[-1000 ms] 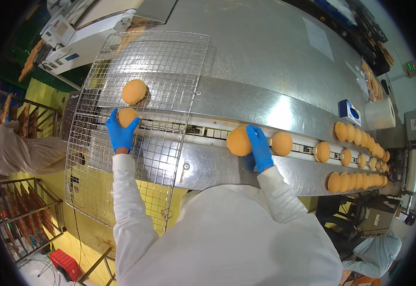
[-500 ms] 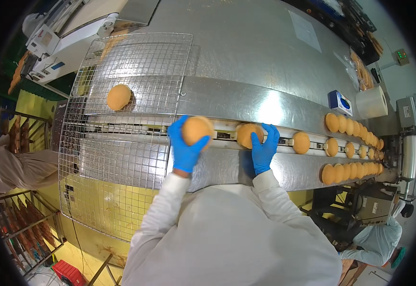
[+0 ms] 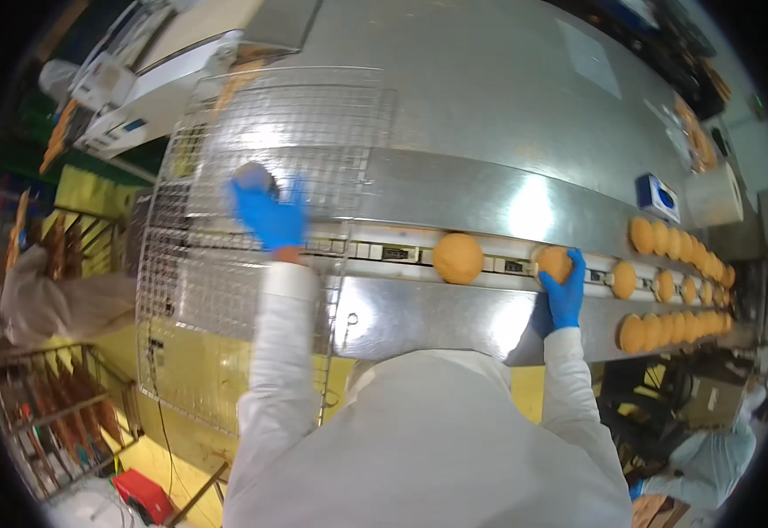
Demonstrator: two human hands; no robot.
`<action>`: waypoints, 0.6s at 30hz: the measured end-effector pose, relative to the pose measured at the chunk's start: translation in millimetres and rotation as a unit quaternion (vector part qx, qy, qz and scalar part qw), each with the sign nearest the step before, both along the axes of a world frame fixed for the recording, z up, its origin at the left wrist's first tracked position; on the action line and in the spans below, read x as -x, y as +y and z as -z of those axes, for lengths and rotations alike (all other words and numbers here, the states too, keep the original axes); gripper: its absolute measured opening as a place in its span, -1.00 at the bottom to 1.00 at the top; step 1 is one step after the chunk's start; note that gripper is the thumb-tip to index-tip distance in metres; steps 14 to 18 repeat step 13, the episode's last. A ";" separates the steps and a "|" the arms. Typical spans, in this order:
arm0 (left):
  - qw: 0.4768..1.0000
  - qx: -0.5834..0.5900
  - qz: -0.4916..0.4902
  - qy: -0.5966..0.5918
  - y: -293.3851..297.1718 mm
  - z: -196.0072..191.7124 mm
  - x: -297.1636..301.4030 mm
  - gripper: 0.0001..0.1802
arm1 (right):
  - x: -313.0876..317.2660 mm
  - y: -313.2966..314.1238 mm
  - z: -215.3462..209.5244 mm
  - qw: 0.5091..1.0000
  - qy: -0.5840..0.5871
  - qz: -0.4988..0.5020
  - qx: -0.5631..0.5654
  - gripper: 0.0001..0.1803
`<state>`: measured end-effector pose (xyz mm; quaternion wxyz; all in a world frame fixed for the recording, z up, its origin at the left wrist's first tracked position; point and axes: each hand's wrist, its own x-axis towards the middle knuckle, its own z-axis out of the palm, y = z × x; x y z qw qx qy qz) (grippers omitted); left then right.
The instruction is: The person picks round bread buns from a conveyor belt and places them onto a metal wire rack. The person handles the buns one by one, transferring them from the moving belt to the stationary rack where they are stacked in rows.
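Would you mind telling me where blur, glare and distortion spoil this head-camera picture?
Head view: the left hand in its blue glove is smeared by motion blur over the wire grid tray; bright glare patches sit on the curved steel conveyor housing; fisheye bends straight edges toward the dark rim.

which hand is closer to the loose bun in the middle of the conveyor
Right. The right hand grips another bun just right of the loose bun; the left hand is far off to its left, over the wire rack.
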<state>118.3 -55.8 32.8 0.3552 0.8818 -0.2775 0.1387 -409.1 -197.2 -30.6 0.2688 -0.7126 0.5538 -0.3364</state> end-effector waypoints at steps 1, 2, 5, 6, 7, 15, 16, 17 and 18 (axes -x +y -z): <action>0.986 -0.108 -0.078 -0.098 10.4 0.5 -49.6 -0.01 | 7.6 -5.8 2.5 1.000 0.003 0.001 -0.014 -0.21; 0.983 -0.157 -0.081 -0.057 16.9 -2.1 -74.9 0.02 | 19.4 -10.2 1.7 1.000 0.009 0.006 -0.029 -0.21; 0.987 -0.068 0.070 0.128 52.5 48.4 -150.9 0.00 | 31.7 -39.4 -19.1 0.984 0.170 0.022 0.051 -0.21; 0.980 -0.029 0.079 0.179 38.1 43.3 -138.1 -0.02 | 42.6 -40.9 -23.5 0.974 0.208 0.050 0.069 -0.22; 0.987 -0.043 0.062 0.144 32.9 39.5 -127.5 -0.03 | 45.7 -38.5 -29.7 0.980 0.162 0.077 0.090 -0.27; 0.989 0.072 0.111 0.064 31.9 65.5 -108.6 0.05 | 45.2 1.8 -15.4 0.961 -0.006 0.255 0.103 -0.43; 0.989 0.072 0.111 0.064 31.9 65.5 -108.6 0.05 | 45.2 1.8 -15.4 0.961 -0.006 0.255 0.103 -0.43; 0.989 0.072 0.111 0.064 31.9 65.5 -108.6 0.05 | 45.2 1.8 -15.4 0.961 -0.006 0.255 0.103 -0.43; 0.989 0.072 0.111 0.064 31.9 65.5 -108.6 0.05 | 45.2 1.8 -15.4 0.961 -0.006 0.255 0.103 -0.43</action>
